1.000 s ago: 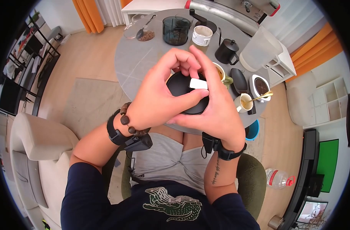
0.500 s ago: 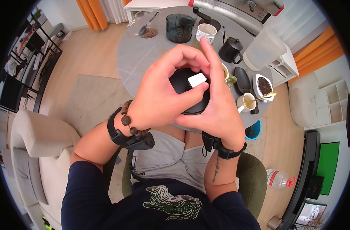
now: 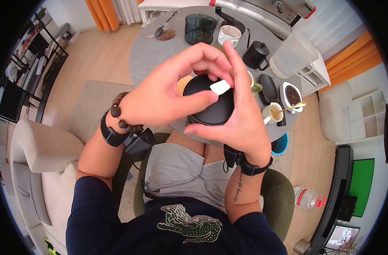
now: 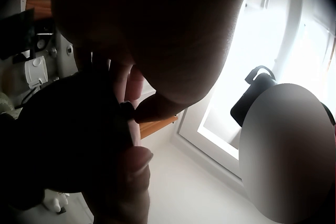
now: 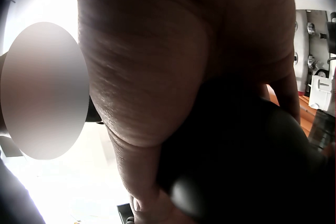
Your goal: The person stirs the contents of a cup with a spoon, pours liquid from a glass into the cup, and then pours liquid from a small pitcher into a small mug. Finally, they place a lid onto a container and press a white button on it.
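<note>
Between thumb and fingers, my left hand (image 3: 168,87) pinches a small white piece (image 3: 220,87) over a black round object (image 3: 211,106). My right hand (image 3: 247,121) curls round the right side of that object, thumb along its near edge and fingers pointing away. In the left wrist view, my left hand (image 4: 152,29) is above the very dark round shape (image 4: 68,134), its thumb at a small dark knob. The right wrist view has my right hand (image 5: 152,61) against the dark object (image 5: 236,145). Its underside is hidden.
On the grey round table (image 3: 149,63) are a dark clear container (image 3: 200,29), a white cup (image 3: 229,35), a black pot (image 3: 256,55), a white jug (image 3: 293,53), a cup with a gold spoon (image 3: 271,114) and a white-rimmed device (image 3: 292,95). A tan disc (image 3: 184,85) shows behind my left hand.
My left wrist and forearm have swung left, and the white piece has turned slightly between the fingers. More of the black object shows. My right hand stays nearly in place.
</note>
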The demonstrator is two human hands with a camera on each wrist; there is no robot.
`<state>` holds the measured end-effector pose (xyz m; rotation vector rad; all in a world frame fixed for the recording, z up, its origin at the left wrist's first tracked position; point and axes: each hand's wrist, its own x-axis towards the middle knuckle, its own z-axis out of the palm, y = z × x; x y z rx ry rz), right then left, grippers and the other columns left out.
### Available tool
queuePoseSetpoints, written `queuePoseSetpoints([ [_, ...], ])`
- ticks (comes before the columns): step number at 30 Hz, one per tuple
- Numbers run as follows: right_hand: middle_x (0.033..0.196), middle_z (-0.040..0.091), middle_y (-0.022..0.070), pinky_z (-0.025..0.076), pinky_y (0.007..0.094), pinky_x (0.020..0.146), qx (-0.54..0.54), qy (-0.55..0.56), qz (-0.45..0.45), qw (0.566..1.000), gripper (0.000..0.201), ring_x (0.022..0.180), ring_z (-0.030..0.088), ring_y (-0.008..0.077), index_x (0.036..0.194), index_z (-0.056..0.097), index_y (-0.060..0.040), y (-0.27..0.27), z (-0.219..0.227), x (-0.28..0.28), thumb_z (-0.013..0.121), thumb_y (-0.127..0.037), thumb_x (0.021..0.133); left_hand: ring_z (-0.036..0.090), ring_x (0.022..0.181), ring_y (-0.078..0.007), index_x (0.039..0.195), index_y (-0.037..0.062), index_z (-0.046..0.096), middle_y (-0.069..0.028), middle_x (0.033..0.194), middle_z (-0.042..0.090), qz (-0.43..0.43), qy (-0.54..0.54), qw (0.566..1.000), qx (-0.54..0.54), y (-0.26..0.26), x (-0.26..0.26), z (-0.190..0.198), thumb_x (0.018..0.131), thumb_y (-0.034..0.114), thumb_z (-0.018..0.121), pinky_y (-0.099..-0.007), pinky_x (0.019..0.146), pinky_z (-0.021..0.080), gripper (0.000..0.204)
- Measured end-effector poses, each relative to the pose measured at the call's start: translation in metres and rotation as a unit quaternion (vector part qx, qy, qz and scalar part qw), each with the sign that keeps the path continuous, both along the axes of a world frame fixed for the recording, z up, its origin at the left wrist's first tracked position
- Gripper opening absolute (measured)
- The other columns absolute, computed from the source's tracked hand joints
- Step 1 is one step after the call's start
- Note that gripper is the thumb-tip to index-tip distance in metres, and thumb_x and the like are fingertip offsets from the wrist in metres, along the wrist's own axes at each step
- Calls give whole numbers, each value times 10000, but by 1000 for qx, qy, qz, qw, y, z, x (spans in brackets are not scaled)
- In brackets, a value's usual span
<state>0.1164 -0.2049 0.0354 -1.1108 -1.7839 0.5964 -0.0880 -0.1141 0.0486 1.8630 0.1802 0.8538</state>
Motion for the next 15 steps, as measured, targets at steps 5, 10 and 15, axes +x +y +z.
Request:
queuePoseSetpoints([
  [5,1651,545,205,471,472,1254,0,10,-2,1000,1575,1495,590,342,1831,200,-74,-1,-1,0,1140,-330,594,652,1345,-224,1525,13,583,-109,1394,710,7,-2,1000,4,4,-4,1,979,22,799,-398,1182,472,587],
  [10,1618,569,203,484,471,1239,-2,16,-6,1000,1563,1478,599,341,1830,208,-75,-2,-2,0,1136,-335,600,647,1288,-207,1504,17,611,-107,1380,728,28,37,998,42,6,-6,4,970,44,834,-394,1169,467,580],
  [15,1577,608,208,491,467,1232,6,5,-10,1000,1555,1466,614,351,1830,203,-72,-1,-2,-2,1128,-333,608,641,1269,-191,1498,23,615,-98,1366,741,21,18,999,34,7,-5,2,968,44,846,-386,1158,466,578],
])
